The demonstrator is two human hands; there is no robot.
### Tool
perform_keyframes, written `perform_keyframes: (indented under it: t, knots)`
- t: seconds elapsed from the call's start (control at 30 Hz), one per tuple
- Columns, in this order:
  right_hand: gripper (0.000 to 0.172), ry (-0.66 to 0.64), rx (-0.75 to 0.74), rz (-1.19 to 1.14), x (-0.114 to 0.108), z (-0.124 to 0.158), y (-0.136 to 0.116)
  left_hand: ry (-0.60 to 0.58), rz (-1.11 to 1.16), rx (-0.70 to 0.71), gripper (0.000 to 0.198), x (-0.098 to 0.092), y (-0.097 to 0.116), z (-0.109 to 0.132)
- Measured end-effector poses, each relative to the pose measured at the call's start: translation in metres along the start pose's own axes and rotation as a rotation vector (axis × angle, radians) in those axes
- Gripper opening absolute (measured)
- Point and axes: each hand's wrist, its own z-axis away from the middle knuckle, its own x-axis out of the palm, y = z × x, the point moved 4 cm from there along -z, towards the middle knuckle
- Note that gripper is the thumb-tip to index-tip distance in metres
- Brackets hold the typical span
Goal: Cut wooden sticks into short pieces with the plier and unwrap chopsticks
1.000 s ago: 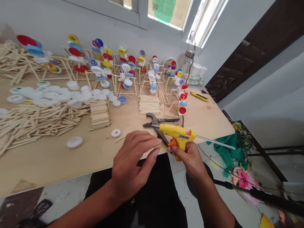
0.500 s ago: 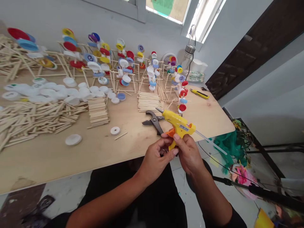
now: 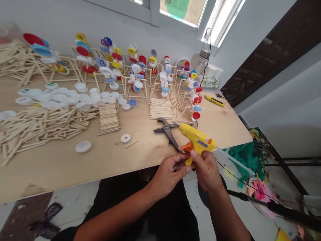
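My right hand grips the handle of a yellow glue gun with an orange trigger, held over the near edge of the wooden table. Its nozzle points up and left, and a clear glue stick sticks out behind. My left hand is curled with its fingertips pinched against the bottom of the gun's handle. Black pliers lie on the table just beyond the gun. A small white cap and a loose wooden stick lie to the left.
Piles of wooden sticks and white bottle caps cover the left of the table. Stick frames with coloured caps stand along the back. A yellow utility knife lies at the far right. Cables and green fabric hang beyond the table's right edge.
My left hand came in from the table edge to the glue gun's handle. The gun tipped so its nozzle points upward.
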Motion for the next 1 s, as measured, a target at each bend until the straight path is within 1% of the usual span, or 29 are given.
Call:
perform_keyframes:
  t: [0.1, 0.17, 0.27, 0.33, 0.37, 0.43, 0.5, 0.57, 0.63, 0.7, 0.77, 0.83, 0.9, 1.0]
  knots:
    - [0.024, -0.099, 0.002, -0.018, -0.006, 0.009, 0.0, -0.049, 0.036, -0.052, 0.031, 0.001, -0.003, 0.005]
    - [0.027, -0.17, 0.007, -0.014, -0.007, 0.012, 0.001, -0.088, 0.019, -0.058, 0.032, 0.003, -0.002, 0.007]
    - [0.027, -0.245, 0.012, 0.022, -0.007, 0.013, 0.002, -0.112, -0.117, -0.035, 0.03, 0.004, 0.002, 0.011]
    - [0.026, -0.249, -0.006, 0.081, -0.01, 0.012, 0.002, -0.083, -0.281, -0.017, 0.028, -0.001, 0.005, 0.016]
    - [0.026, -0.225, -0.029, 0.136, -0.013, 0.012, 0.001, -0.049, -0.384, 0.002, 0.027, -0.007, 0.007, 0.02]
    - [0.026, -0.114, -0.083, 0.308, -0.025, 0.01, -0.003, 0.075, -0.621, 0.092, 0.026, -0.028, 0.016, 0.031]
    - [0.023, 0.03, -0.144, 0.568, -0.039, 0.008, -0.009, 0.279, -0.88, 0.249, 0.023, -0.058, 0.029, 0.044]
    - [0.021, 0.121, -0.181, 0.789, -0.051, 0.005, -0.015, 0.5, -1.12, 0.389, 0.023, -0.091, 0.042, 0.058]
    - [0.02, 0.151, -0.214, 0.916, -0.061, 0.0, -0.018, 0.65, -1.329, 0.425, 0.025, -0.12, 0.051, 0.067]
    - [0.021, 0.144, -0.248, 0.991, -0.068, -0.006, -0.018, 0.693, -1.511, 0.413, 0.031, -0.14, 0.054, 0.068]
    - [0.021, 0.121, -0.291, 1.078, -0.072, -0.011, -0.016, 0.672, -1.642, 0.366, 0.038, -0.152, 0.053, 0.063]
    - [0.022, 0.083, -0.328, 1.125, -0.073, -0.014, -0.014, 0.628, -1.723, 0.31, 0.041, -0.157, 0.049, 0.055]
    - [0.023, 0.049, -0.358, 1.139, -0.073, -0.015, -0.011, 0.59, -1.755, 0.281, 0.041, -0.158, 0.044, 0.048]
    - [0.024, -0.008, -0.368, 1.131, -0.069, -0.014, -0.01, 0.561, -1.739, 0.33, 0.036, -0.155, 0.041, 0.037]
